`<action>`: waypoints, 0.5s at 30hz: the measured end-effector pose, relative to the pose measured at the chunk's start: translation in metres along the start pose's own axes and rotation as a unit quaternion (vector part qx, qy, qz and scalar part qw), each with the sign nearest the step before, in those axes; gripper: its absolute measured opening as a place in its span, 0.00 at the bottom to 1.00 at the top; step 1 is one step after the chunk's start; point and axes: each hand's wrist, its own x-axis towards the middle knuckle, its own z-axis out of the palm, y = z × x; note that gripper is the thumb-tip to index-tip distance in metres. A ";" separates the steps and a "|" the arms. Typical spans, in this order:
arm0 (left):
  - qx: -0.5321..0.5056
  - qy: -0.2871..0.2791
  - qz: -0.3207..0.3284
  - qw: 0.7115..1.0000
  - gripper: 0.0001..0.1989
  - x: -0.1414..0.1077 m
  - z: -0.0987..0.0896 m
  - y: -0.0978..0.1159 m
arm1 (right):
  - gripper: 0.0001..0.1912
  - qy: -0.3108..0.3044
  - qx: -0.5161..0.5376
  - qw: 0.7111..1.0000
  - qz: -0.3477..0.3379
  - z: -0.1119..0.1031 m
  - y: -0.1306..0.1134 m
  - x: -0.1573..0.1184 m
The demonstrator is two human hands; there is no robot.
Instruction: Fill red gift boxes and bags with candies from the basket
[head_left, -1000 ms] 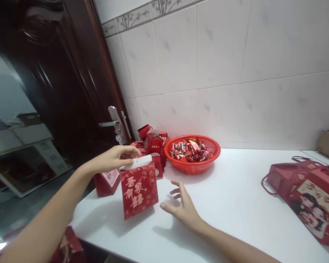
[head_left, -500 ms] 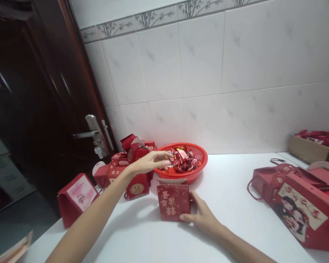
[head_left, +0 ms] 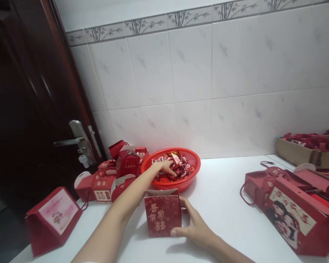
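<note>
A small dark-red gift box (head_left: 163, 215) with gold characters stands upright on the white table, its top open. My right hand (head_left: 190, 223) grips it by the right side, thumb on the front and fingers behind. Beyond the box is a round red plastic basket (head_left: 194, 180) holding many wrapped candies (head_left: 184, 168), mostly red. My left hand (head_left: 166, 167) reaches over the basket's left rim, its fingers spread and lowered onto the candies. Nothing shows in its grasp, though the fingertips are partly hidden among the wrappers.
Red gift boxes (head_left: 127, 160) are piled left of the basket, by a door with a metal handle (head_left: 71, 141). A tent-shaped box (head_left: 55, 219) stands at the front left. Larger red boxes (head_left: 290, 215) and a cardboard box (head_left: 304, 151) of red items are at right.
My left hand has moved forward and down from above the basket's near side into the candies. My right hand still holds the box. The camera view has shifted a little.
</note>
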 end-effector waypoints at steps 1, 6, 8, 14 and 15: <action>0.000 -0.004 -0.012 1.000 0.46 0.003 0.003 0.000 | 0.46 -0.002 0.001 1.000 0.000 0.000 0.000 0.000; -0.046 -0.044 -0.011 0.998 0.37 0.009 0.013 -0.003 | 0.46 -0.005 -0.007 1.000 0.002 0.000 -0.003 0.001; -0.058 -0.065 -0.006 0.996 0.22 0.010 0.016 -0.003 | 0.46 -0.003 -0.012 1.000 0.004 0.000 -0.004 0.001; -0.088 -0.071 0.000 0.994 0.20 0.007 0.020 0.000 | 0.42 -0.002 -0.021 1.000 0.003 0.001 -0.008 0.000; -0.094 -0.068 0.000 0.993 0.24 0.007 0.020 0.001 | 0.41 -0.003 -0.022 1.000 0.001 0.001 -0.009 0.000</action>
